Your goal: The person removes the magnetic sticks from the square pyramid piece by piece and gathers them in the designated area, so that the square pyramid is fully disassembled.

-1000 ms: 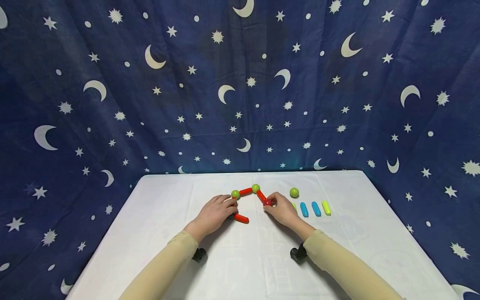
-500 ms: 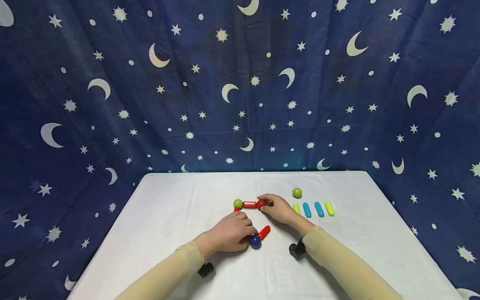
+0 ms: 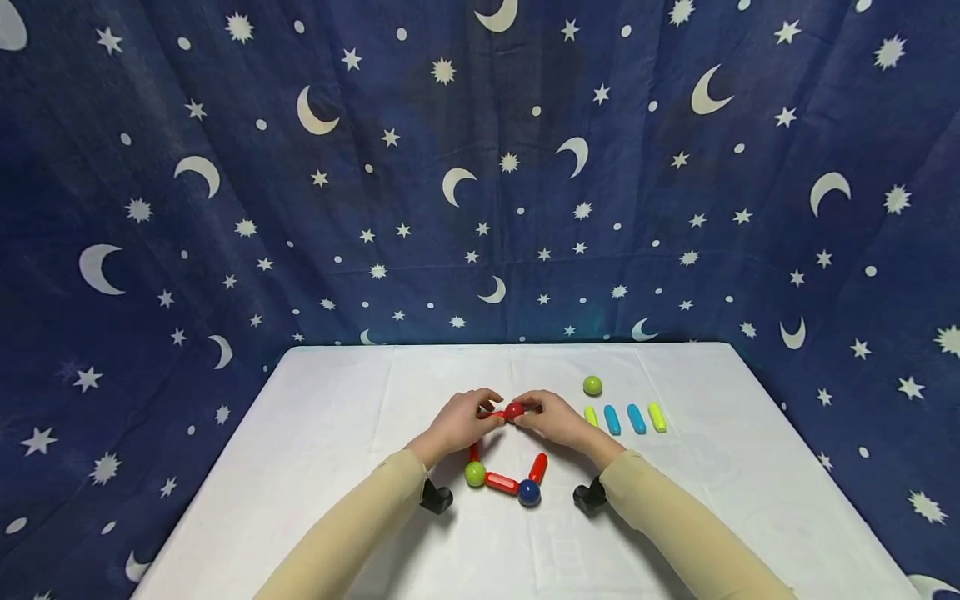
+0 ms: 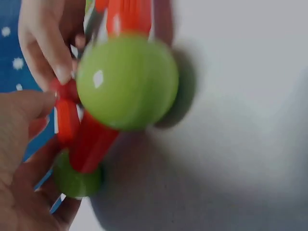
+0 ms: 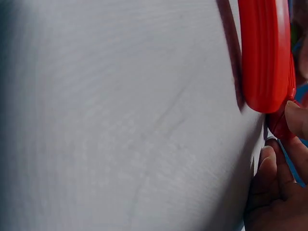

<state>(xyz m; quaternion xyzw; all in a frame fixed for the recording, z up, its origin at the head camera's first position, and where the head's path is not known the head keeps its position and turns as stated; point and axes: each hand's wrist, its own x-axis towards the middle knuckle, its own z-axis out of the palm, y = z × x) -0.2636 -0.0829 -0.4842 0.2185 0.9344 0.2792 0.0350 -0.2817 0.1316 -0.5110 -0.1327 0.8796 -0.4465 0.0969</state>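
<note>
A bent chain of red rods and balls lies on the white table. My right hand (image 3: 553, 418) pinches the red ball (image 3: 513, 412) at its far end. Thumb and fingers of my left hand (image 3: 461, 423) grip the red rod (image 4: 67, 122) beside that ball. Behind those fingers, a green ball (image 4: 77, 175) shows in the left wrist view; the hand hides it in the head view. From there the chain runs nearer through another green ball (image 3: 476, 474) and a red rod (image 3: 501, 482) to a blue ball (image 3: 529, 492). A last red rod (image 3: 538, 468) points away from the blue ball.
Right of my right hand lie two blue rods (image 3: 612, 420) and two yellow rods (image 3: 657, 417) in a row. A loose green ball (image 3: 592, 385) sits behind them. A dark star-patterned cloth (image 3: 480, 208) hangs past the table's (image 3: 360, 383) far edge.
My left hand drew the blue-ball end nearer and right, then let go and moved up to the rod by the red ball. My right hand shifted slightly left with the red ball.
</note>
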